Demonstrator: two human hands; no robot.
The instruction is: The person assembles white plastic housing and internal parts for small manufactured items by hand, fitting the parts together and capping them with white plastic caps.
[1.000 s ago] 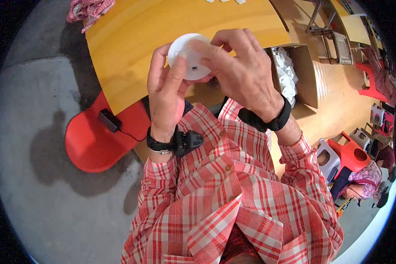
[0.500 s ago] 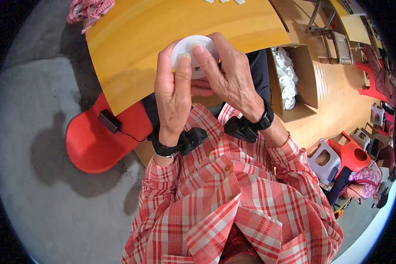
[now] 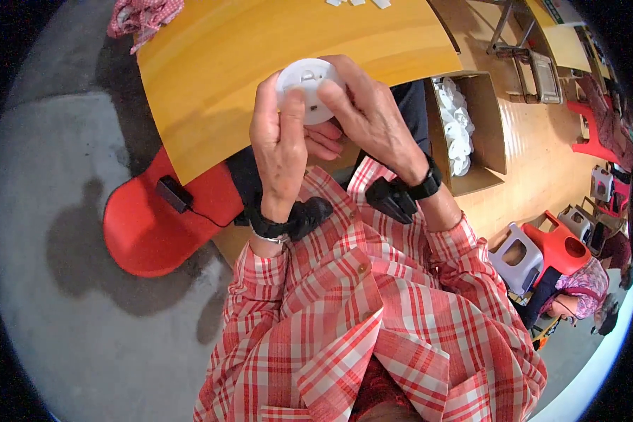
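Between my two hands is a round white plastic disc-shaped part [image 3: 312, 72], with a raised piece near its top and a small dark slot lower down. My left hand [image 3: 280, 133] grips its left side, the thumb lying on the face. My right hand [image 3: 373, 112] closes around the right side, its thumb also on the face. The underside of the part is hidden by my fingers. Both hands are held just over the near edge of the yellow table [image 3: 211, 91].
Several small white pieces [image 3: 357, 2] lie at the table's far edge. A red checked cloth [image 3: 144, 17] hangs at the far left corner. To the right stands a cardboard box [image 3: 489, 126] of white parts [image 3: 457, 126]. A red stool [image 3: 148, 225] bears a black adapter [image 3: 174, 193]. Another person [image 3: 584, 288] sits at right.
My right thumb has slid down and right off the raised piece, and my left thumb has shifted slightly lower. More of the disc's face now shows.
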